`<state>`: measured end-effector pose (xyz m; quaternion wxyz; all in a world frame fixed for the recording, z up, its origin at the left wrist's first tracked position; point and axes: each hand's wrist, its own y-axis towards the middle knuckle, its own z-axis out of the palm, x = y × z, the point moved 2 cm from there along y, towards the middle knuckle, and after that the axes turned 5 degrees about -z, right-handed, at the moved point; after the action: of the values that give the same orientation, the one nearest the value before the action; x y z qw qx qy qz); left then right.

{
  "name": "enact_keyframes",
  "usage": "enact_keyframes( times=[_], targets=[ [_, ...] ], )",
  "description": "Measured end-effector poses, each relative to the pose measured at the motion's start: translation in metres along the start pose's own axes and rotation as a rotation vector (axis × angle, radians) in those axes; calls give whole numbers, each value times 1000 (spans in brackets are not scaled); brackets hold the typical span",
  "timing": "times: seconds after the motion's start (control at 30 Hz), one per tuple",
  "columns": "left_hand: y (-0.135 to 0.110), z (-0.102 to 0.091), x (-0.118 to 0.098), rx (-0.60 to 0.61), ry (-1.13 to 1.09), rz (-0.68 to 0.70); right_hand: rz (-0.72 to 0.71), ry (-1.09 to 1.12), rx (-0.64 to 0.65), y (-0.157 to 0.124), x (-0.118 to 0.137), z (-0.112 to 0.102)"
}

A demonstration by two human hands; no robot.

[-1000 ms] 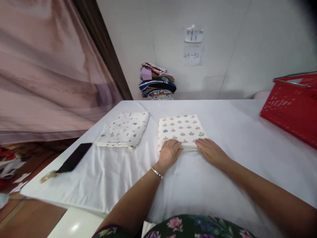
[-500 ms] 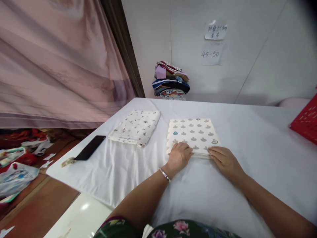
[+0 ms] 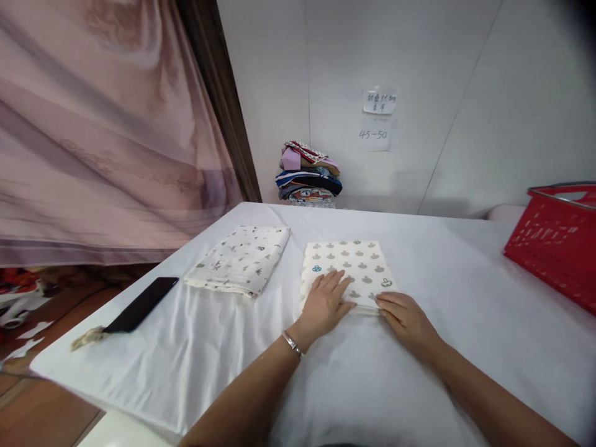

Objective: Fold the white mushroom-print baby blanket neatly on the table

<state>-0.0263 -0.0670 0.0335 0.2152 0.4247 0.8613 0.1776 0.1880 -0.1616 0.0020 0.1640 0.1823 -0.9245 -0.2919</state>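
A folded white cloth (image 3: 344,264) with grey mushroom-like prints, plus a blue and a green one, lies squared on the table in front of me. My left hand (image 3: 326,301) rests flat on its near left part, fingers spread, a silver bracelet at the wrist. At the near right corner, my right hand (image 3: 407,320) pinches the cloth's edge between thumb and fingers. Left of it lies a second folded white cloth (image 3: 242,257) with small scattered prints, touched by neither hand.
A white-covered table (image 3: 465,279) spreads under everything. On its left lies a black phone (image 3: 142,304) with a tassel. A red basket (image 3: 554,236) stands at the right edge. Behind the table is a stack of folded fabrics (image 3: 310,177); a pink curtain (image 3: 107,124) hangs at left.
My left hand has let go of the near edge and now lies flat on the cloth with its fingers spread. The right hand stays at its corner. The view has tilted up and turned right.
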Motion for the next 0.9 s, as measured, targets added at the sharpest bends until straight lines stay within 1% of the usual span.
enact_keyframes(
  times=[0.1, 0.17, 0.23, 0.3, 0.33, 0.4, 0.43, 0.5, 0.57, 0.63, 0.73, 0.83, 0.9],
  targets=[
    [-5, 10, -10, 88, 92, 51, 52, 13, 103, 16, 7, -9],
    [-9, 16, -12, 105, 124, 59, 66, 21, 145, 39, 21, -15],
    [-11, 19, -12, 97, 132, 60, 52, 36, 160, 67, 40, -15],
    [-11, 21, -10, 79, 120, 58, 19, 74, 192, 96, 56, -7],
    [-11, 21, -9, 72, 110, 56, 9, 83, 211, 108, 60, 0],
    [-10, 21, -8, 80, 92, 60, 45, 73, 278, 123, 55, 16],
    [-10, 20, -7, 90, 87, 60, 94, 50, 320, 126, 47, 25],
    [-10, 19, -8, 113, 86, 57, 227, -33, 390, 122, 20, 39],
    [-11, 19, -9, 132, 82, 50, 347, -143, 413, 110, -9, 48],
    [-12, 19, -11, 146, 71, 47, 388, -213, 414, 98, -29, 53],
    [-12, 16, -12, 170, 39, 36, 391, -240, 411, 89, -39, 56],
    [-4, 9, -8, 206, -26, 4, 410, -228, 435, 90, -36, 56],
    [6, 2, -1, 231, -54, -51, 438, -205, 471, 92, -34, 56]
  ],
)
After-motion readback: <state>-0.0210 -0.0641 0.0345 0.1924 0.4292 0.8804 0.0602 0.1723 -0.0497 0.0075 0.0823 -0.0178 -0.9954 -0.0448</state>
